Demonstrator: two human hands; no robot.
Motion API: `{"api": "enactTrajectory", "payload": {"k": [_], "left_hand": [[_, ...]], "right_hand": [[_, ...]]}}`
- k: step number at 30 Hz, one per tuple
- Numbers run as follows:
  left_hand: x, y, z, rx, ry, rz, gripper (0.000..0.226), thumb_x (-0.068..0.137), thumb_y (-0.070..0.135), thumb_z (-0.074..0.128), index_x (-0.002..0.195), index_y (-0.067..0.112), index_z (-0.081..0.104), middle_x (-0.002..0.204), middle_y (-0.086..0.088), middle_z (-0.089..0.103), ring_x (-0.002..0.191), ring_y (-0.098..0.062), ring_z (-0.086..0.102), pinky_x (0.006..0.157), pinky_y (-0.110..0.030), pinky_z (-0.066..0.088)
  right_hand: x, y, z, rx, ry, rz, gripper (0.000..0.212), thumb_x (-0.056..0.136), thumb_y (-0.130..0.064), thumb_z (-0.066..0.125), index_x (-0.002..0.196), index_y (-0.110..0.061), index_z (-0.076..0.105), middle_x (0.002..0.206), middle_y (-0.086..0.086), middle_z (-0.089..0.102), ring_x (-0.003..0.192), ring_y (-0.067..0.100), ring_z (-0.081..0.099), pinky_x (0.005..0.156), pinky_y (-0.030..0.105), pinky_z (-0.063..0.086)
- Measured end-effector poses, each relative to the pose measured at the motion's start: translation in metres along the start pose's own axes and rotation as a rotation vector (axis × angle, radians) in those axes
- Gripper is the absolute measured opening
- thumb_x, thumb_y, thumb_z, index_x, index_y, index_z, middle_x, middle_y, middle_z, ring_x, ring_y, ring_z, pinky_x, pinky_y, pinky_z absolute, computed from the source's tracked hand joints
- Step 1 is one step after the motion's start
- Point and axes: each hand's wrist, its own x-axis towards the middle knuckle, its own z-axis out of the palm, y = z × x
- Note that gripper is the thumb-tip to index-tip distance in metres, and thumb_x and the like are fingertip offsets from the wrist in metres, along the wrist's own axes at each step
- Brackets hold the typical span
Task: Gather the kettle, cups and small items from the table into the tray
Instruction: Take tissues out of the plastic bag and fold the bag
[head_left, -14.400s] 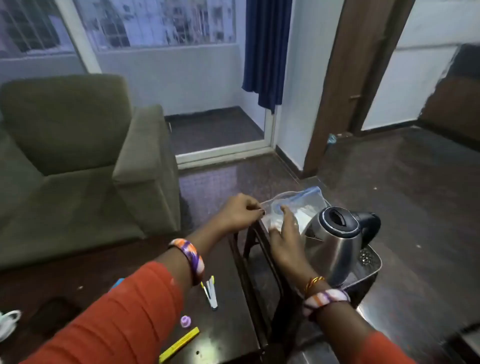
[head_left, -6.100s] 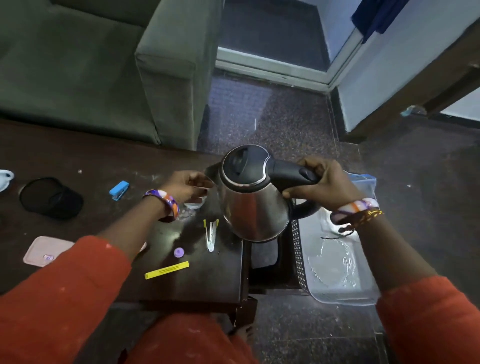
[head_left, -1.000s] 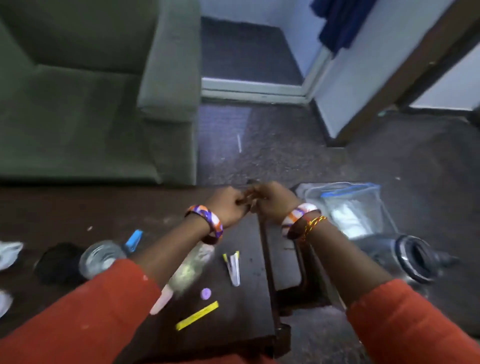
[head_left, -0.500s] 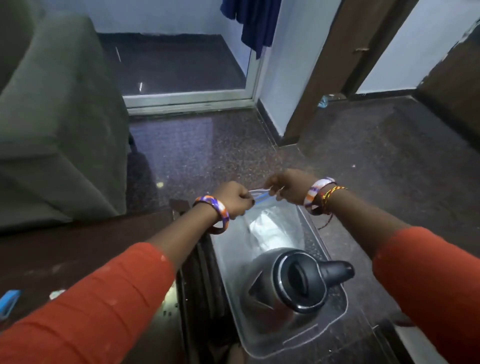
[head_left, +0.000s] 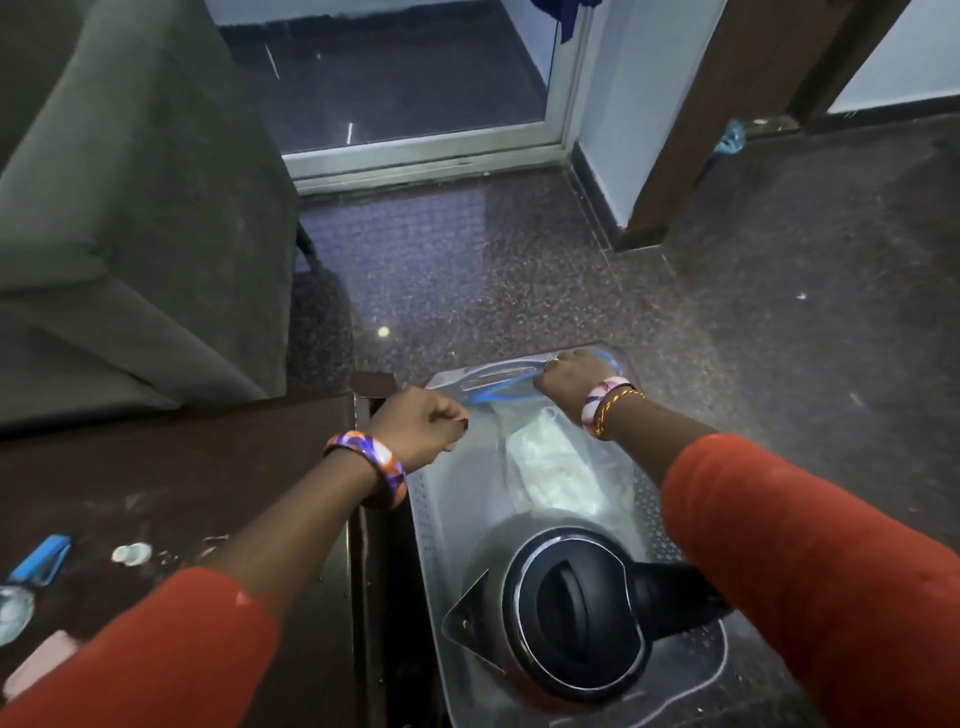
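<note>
At the far end of the clear plastic tray (head_left: 431, 525), which sits just off the right edge of the dark wooden desk (head_left: 171, 483), both hands work at a transparent zip bag (head_left: 550, 467) with a blue seal strip. The left hand (head_left: 421, 426) is closed in a fist, pinching the near-left corner of the bag's mouth, while the right hand (head_left: 569, 376) is closed over the seal farther along, toward the tray's far rim. Something white lies inside the bag. The steel kettle (head_left: 566, 613) stands in the near half of the tray, its black lid up, spout toward the desk and handle passing under the right sleeve. On the desk, at the left edge of view, lie a blue clip-like item (head_left: 39, 561), a small whitish scrap (head_left: 131, 554) and part of a round glassy object (head_left: 13, 613); I cannot tell what that one is. A green sofa (head_left: 130, 208) stands beyond the desk.
</note>
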Motion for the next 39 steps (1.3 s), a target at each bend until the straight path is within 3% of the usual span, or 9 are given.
{"api": "enactTrajectory", "payload": {"k": [10,13,19,22,25,27,31,36,39], "left_hand": [[-0.030,-0.002,-0.030,-0.265,0.098,-0.042,0.007,0.086,0.015,0.058,0.092,0.014,0.062,0.091,-0.007,0.059,0.081,-0.013,0.057,0.060,-0.025,0.045],[-0.045,-0.008,-0.052,-0.516,0.193,-0.112,0.060,0.081,0.025,0.066,0.132,0.002,0.042,0.130,-0.015,0.052,0.120,-0.027,0.052,0.085,-0.035,0.048],[-0.112,-0.028,-0.116,-1.091,0.243,-0.175,0.093,0.070,0.059,0.062,0.142,0.012,0.027,0.151,-0.018,0.026,0.137,-0.035,0.030,0.109,-0.050,0.034],[-0.158,-0.044,-0.147,-1.171,0.168,-0.076,0.087,0.074,0.069,0.048,0.140,0.014,0.034,0.146,-0.017,0.038,0.130,-0.034,0.042,0.101,-0.046,0.041],[-0.202,-0.063,-0.175,-1.279,0.141,0.099,0.061,0.081,0.057,0.049,0.130,0.020,0.047,0.117,-0.007,0.061,0.089,-0.025,0.063,0.065,-0.035,0.057],[-0.227,-0.076,-0.192,-1.373,0.158,0.178,0.041,0.084,0.040,0.056,0.118,0.016,0.054,0.092,-0.007,0.071,0.074,-0.023,0.068,0.056,-0.033,0.059],[-0.264,-0.100,-0.217,-1.403,0.160,0.312,0.014,0.082,0.025,0.062,0.087,0.012,0.064,0.067,-0.007,0.076,0.061,-0.018,0.072,0.070,-0.037,0.057],[-0.294,-0.121,-0.238,-1.314,0.204,0.414,0.014,0.082,0.024,0.063,0.093,0.015,0.065,0.071,-0.002,0.077,0.065,-0.016,0.073,0.076,-0.041,0.055],[-0.303,-0.129,-0.244,-1.233,0.224,0.437,0.025,0.081,0.026,0.064,0.105,0.016,0.063,0.076,0.000,0.077,0.070,-0.016,0.073,0.074,-0.042,0.057]], "right_hand": [[-0.030,0.010,-0.121,0.524,0.129,0.197,0.021,0.086,-0.010,0.053,0.099,-0.011,0.069,0.101,0.020,0.068,0.093,0.036,0.067,0.073,0.028,0.052],[-0.048,-0.003,-0.173,0.929,0.193,0.210,0.020,0.087,0.002,0.046,0.079,-0.011,0.059,0.085,0.013,0.065,0.071,0.028,0.065,0.041,0.017,0.048],[-0.106,-0.078,-0.261,1.654,0.300,0.013,0.030,0.092,0.010,0.036,0.082,-0.015,0.052,0.073,0.006,0.069,0.051,0.009,0.068,0.051,0.027,0.057],[-0.130,-0.127,-0.288,1.885,0.211,-0.132,0.038,0.090,0.014,0.029,0.093,-0.010,0.057,0.079,0.007,0.073,0.062,0.015,0.072,0.059,0.034,0.060],[-0.144,-0.173,-0.303,1.965,0.167,-0.264,0.044,0.077,0.020,0.037,0.100,-0.008,0.063,0.085,0.005,0.076,0.076,0.018,0.074,0.064,0.035,0.061],[-0.152,-0.197,-0.309,1.964,0.186,-0.326,0.057,0.061,0.017,0.035,0.096,-0.009,0.071,0.094,0.003,0.076,0.088,0.017,0.073,0.070,0.033,0.061],[-0.169,-0.234,-0.317,1.892,0.206,-0.414,0.062,0.074,0.024,0.030,0.085,-0.012,0.078,0.100,-0.006,0.075,0.097,0.007,0.070,0.079,0.027,0.059],[-0.171,-0.279,-0.332,1.821,0.403,-0.383,0.035,0.072,0.008,0.056,0.068,-0.018,0.079,0.078,-0.006,0.078,0.076,0.006,0.073,0.068,0.023,0.060],[-0.166,-0.305,-0.340,1.648,0.536,-0.264,0.026,0.073,0.006,0.068,0.081,-0.017,0.076,0.073,-0.003,0.073,0.066,0.008,0.070,0.065,0.022,0.060]]}}
